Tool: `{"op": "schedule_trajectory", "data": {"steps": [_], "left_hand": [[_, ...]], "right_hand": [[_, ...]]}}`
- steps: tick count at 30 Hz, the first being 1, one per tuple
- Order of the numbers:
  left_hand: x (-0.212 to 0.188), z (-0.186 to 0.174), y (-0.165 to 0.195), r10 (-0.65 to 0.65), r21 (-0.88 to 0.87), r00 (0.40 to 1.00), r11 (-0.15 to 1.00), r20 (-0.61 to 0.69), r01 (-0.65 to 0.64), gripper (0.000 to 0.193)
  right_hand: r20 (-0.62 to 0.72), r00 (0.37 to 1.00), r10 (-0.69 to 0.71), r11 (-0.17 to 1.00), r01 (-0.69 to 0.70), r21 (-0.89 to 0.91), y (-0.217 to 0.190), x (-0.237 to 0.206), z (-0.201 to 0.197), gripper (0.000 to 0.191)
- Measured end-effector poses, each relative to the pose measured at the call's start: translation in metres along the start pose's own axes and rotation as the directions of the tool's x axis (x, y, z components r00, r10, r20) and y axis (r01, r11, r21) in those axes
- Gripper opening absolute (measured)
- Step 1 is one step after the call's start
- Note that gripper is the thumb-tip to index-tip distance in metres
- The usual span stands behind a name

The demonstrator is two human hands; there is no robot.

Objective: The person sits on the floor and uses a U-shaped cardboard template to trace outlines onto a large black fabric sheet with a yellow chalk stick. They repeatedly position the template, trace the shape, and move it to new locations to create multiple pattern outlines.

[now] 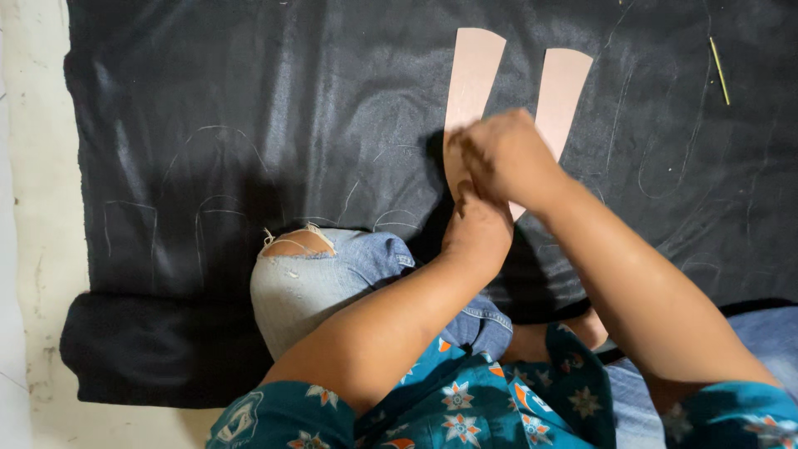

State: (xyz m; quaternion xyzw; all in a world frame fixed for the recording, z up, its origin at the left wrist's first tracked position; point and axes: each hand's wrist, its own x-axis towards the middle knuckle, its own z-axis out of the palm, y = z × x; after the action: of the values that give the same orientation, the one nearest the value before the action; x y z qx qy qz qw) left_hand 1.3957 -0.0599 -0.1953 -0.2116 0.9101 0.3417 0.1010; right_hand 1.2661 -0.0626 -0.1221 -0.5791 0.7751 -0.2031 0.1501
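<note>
Two hands are working close together over a wide sheet of black cloth (332, 125) that is lying spread on a pale floor (33, 208). The left hand (478, 229) is lying palm down w/ fingers pressed together, pinning the near end of a long, round-tipped, pinkish-tan card template (472, 75) against the cloth. The right hand (509, 150) is sitting just above the left, curled over the same end; it looks like it is pinching something small, maybe a marker, but I cannot tell, since the fingertips are hidden. A 2nd matching pinkish-tan card strip (564, 83) is lying just right of the first, its near end running under the right hand.

Faint chalk outlines (208, 166) are showing on the cloth to the left of the hands, and more to their right. A thin yellow stick (719, 71) is lying well apart, far right of the right hand. A knee in torn light-blue jeans (316, 274) is resting on the cloth just left of the left forearm.

Risks, as I judge them: the far tips of both strips are lying free, w/ pressure only at the near end, so any sideways push from the right hand could be pivoting the template and skewing an outline. The two strips are nearly touching, so one could be nudging the other. The knee is weighing on the cloth; shifting it could be dragging the fabric and wrinkling it under the template. Both hands are shading the working spot, making any line on black hard to see.
</note>
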Motion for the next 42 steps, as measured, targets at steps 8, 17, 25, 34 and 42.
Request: {"op": "schedule_trajectory", "data": {"steps": [8,17,25,34,42], "left_hand": [[0.015,-0.011,-0.013,0.149,0.257,0.989,0.955,0.010,-0.146,0.039],[0.038,-0.064,-0.013,-0.077,-0.074,0.997,0.994,-0.013,0.076,0.067],[0.045,-0.097,-0.012,-0.095,0.010,0.995,0.995,0.038,0.095,0.047],[0.053,-0.111,-0.021,-0.080,0.021,0.997,0.997,-0.003,0.080,0.033],[0.058,-0.112,-0.034,-0.034,-0.012,0.991,0.999,-0.133,0.033,0.045]], "right_hand": [[-0.061,0.998,-0.033,0.994,0.027,-0.105,0.011,0.013,-0.006,0.014],[-0.239,0.967,0.091,0.993,-0.107,-0.052,0.039,0.063,-0.013,0.010],[-0.133,0.986,0.102,0.994,-0.096,0.052,0.041,0.078,-0.024,0.011],[-0.080,0.981,0.176,0.983,-0.171,0.067,0.050,0.085,-0.026,0.013],[-0.095,0.954,0.285,0.956,-0.275,0.107,0.067,0.105,-0.026,0.017]]}}
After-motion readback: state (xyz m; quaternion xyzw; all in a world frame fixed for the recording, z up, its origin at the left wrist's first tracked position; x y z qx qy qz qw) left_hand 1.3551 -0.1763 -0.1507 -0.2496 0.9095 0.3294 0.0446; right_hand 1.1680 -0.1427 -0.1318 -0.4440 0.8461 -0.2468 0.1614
